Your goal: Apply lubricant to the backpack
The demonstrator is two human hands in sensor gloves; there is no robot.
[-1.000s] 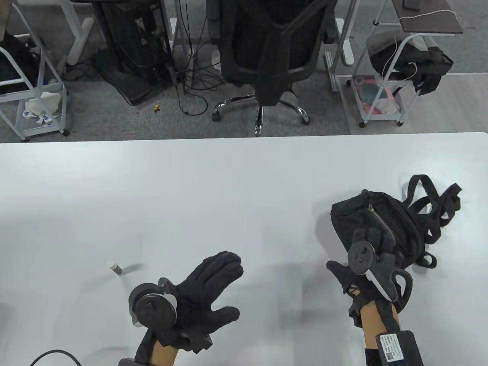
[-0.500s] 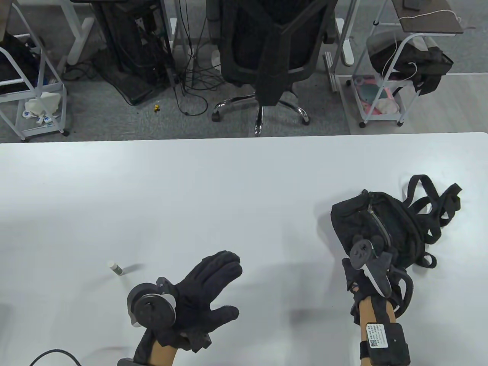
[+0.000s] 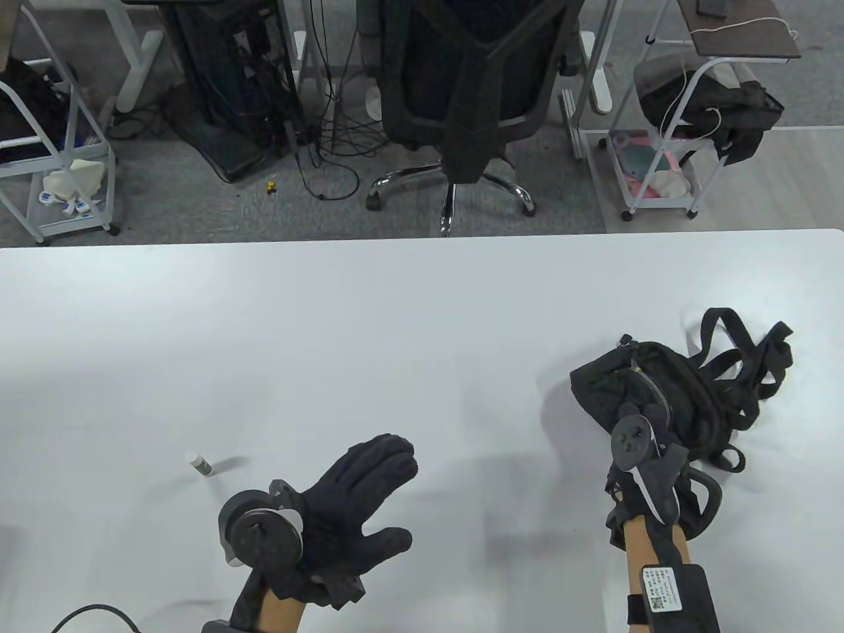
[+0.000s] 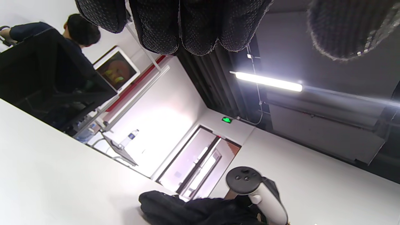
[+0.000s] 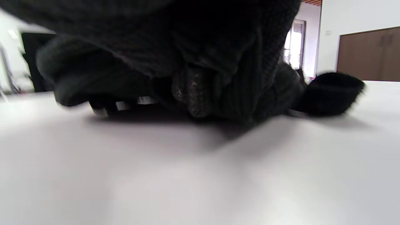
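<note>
A small black backpack [image 3: 679, 389] lies on the white table [image 3: 395, 330] at the right, its straps [image 3: 752, 356] bunched on the far side and its zipper [image 3: 649, 382] facing up. My right hand [image 3: 643, 448] grips the backpack's near side, fingers curled into the fabric under the tracker. In the right wrist view the black fabric [image 5: 203, 72] fills the top, with zipper teeth [image 5: 125, 106] just above the table. My left hand [image 3: 362, 501] hovers open and empty over the table's near middle, fingers spread. A small white-capped lubricant tube [image 3: 200, 463] lies to its left.
The table's far edge [image 3: 422, 237] runs across the middle of the table view, with an office chair [image 3: 475, 92] and carts beyond it. A black cable [image 3: 92, 613] lies at the near left corner. The backpack also shows in the left wrist view [image 4: 187, 209].
My right hand's fingers went from spread on the backpack to curled into its near side. The backpack shifted and bunched up slightly, and its straps moved. The left hand stayed nearly still.
</note>
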